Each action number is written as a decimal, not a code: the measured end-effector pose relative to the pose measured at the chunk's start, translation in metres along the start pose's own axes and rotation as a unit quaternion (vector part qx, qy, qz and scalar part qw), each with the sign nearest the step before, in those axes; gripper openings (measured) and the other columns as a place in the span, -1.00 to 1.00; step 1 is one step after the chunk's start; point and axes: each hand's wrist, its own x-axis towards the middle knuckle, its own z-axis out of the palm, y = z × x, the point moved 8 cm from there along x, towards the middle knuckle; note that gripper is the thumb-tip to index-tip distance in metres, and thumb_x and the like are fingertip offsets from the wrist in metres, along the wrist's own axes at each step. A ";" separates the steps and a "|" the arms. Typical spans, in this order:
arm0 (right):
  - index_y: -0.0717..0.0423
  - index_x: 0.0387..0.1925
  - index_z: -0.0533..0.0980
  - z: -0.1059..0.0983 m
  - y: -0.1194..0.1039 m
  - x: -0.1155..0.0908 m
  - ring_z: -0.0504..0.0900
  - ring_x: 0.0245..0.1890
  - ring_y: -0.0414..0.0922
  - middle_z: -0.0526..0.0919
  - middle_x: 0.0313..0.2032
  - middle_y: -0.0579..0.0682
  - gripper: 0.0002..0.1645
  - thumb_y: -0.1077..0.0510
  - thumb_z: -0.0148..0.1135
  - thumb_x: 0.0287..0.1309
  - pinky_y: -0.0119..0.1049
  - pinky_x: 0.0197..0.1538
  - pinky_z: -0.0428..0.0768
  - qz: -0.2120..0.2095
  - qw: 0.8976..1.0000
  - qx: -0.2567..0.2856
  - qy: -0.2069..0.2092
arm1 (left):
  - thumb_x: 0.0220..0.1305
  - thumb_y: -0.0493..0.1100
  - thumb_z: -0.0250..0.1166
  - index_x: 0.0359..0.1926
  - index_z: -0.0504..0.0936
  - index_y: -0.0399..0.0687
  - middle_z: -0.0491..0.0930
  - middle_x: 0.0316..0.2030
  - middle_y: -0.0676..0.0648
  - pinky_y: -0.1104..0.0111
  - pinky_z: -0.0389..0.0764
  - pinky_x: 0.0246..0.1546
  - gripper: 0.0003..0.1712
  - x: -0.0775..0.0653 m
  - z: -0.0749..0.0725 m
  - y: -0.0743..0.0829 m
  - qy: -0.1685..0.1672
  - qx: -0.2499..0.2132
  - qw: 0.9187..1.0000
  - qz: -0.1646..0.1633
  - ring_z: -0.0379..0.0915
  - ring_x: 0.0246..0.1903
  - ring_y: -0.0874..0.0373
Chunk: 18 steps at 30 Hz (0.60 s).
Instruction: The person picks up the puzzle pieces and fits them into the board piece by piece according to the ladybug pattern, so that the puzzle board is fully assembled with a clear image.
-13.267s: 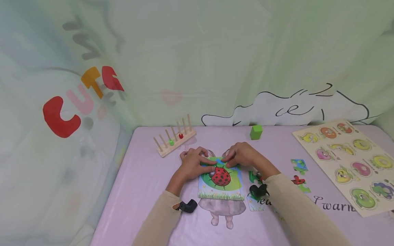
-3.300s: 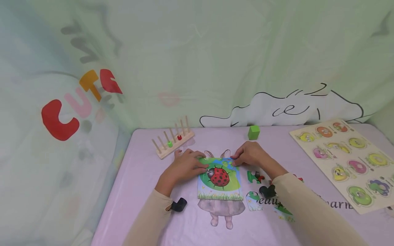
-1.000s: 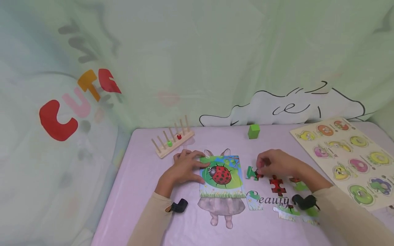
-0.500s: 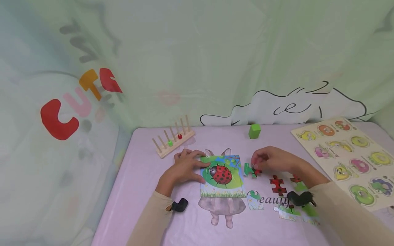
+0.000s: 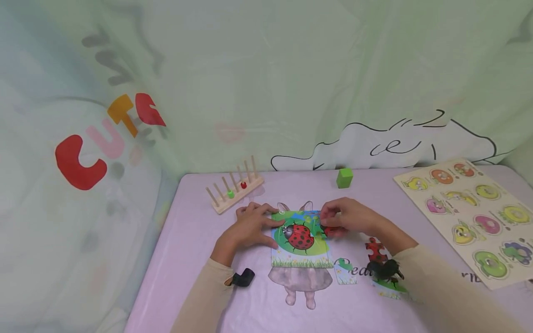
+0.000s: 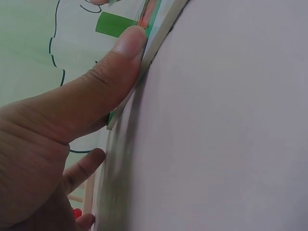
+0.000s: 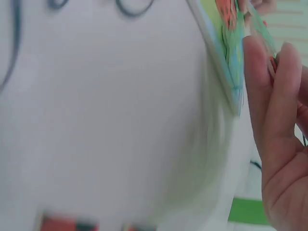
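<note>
The piece [image 5: 319,231], green with a red part, is in the right hand [image 5: 347,215], pinched at its outer end between thumb and fingers. It sits over the right part of the board [image 5: 301,261], between the two hands. The right wrist view shows it tilted; whether its inner edge touches the board, I can't tell.

The step looks like fitting it below the blue piece [image 5: 308,215], which lies just ahead of the right fingertips. Best to level it first, line its knob and notch up with that neighbour, then press straight down rather than slide, since sliding could push the blue piece out of place. Shifting the fingertips outward would uncover the joint.

The left hand [image 5: 250,231] rests spread at the board's left edge, thumb and forefinger against it, clenched round nothing. That is a sound brace; it should take any sideways push from the right.

On the near side of the right hand lie a pale piece [image 5: 345,273] and, by its wrist, a red piece [image 5: 376,249]. The low wrist camera [image 5: 385,269] hangs over others and could drag them, so a slightly raised wrist would help.
</note>
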 end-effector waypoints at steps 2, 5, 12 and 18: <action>0.10 -0.22 0.66 0.005 -0.003 0.003 0.65 -0.37 -0.12 0.63 -0.36 -0.01 -0.88 0.14 0.37 0.27 -0.28 -0.23 0.61 -0.005 1.000 0.011 0.000 | -0.05 0.40 0.51 0.34 0.51 0.53 0.37 0.40 0.15 -0.16 0.14 0.25 -0.14 0.000 0.000 0.000 -0.002 0.000 1.000 0.000 0.19 0.31 0.01; 0.15 -0.17 0.67 0.013 -0.010 0.007 0.64 -0.34 -0.14 0.65 -0.38 -0.01 -0.85 0.19 0.37 0.24 -0.30 -0.20 0.58 -0.019 0.999 0.030 -0.012 | -0.05 0.40 0.50 0.34 0.51 0.54 0.37 0.40 0.15 -0.16 0.14 0.25 -0.14 0.000 0.000 -0.001 -0.003 -0.003 1.000 0.000 0.19 0.31 0.01; 0.26 -0.06 0.65 0.032 -0.019 0.015 0.62 -0.34 -0.12 0.72 -0.38 0.01 -0.72 0.30 0.36 0.16 -0.30 -0.18 0.61 -0.020 0.998 0.047 -0.021 | -0.04 0.42 0.49 0.33 0.51 0.56 0.37 0.39 0.18 -0.16 0.14 0.24 -0.16 0.000 0.002 -0.003 -0.001 -0.007 1.000 0.002 0.19 0.30 0.02; 0.29 -0.19 0.65 0.042 -0.022 0.020 0.64 -0.37 -0.16 0.73 -0.40 0.00 -0.79 0.26 0.44 0.15 -0.34 -0.22 0.68 0.016 0.997 0.070 0.006 | -0.04 0.43 0.49 0.34 0.50 0.56 0.37 0.39 0.17 -0.16 0.13 0.24 -0.15 0.001 0.002 -0.004 -0.001 -0.009 1.000 0.008 0.19 0.30 0.01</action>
